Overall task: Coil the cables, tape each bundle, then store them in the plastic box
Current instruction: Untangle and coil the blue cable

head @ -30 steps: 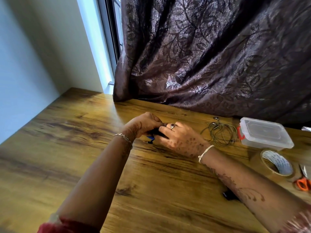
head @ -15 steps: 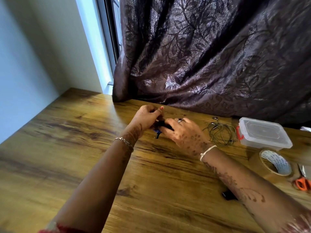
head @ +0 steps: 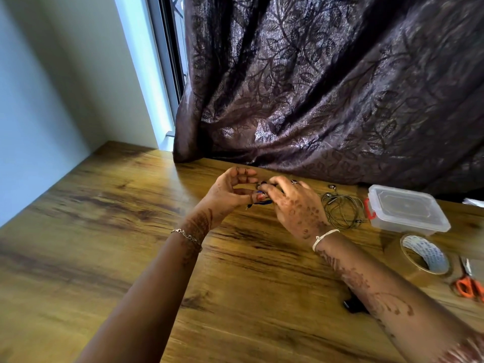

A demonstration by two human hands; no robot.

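My left hand [head: 230,195] and my right hand [head: 296,205] meet above the far part of the wooden table [head: 104,231], both pinching a small dark cable bundle [head: 262,201] with a blue part; most of it is hidden by my fingers. A thin grey cable [head: 343,210] lies in a loose coil on the table just right of my right hand. Beyond it stands the clear plastic box [head: 406,213] with its lid on and a red clasp. A roll of brown tape [head: 421,258] lies in front of the box.
Orange-handled scissors [head: 468,284] lie at the right edge. A small black object [head: 353,305] sits partly under my right forearm. A dark patterned curtain [head: 327,87] hangs along the table's far edge; a wall and window frame are at the left.
Both hands have lifted slightly off the table and shifted right with the dark bundle. My left fingers have opened out around it.
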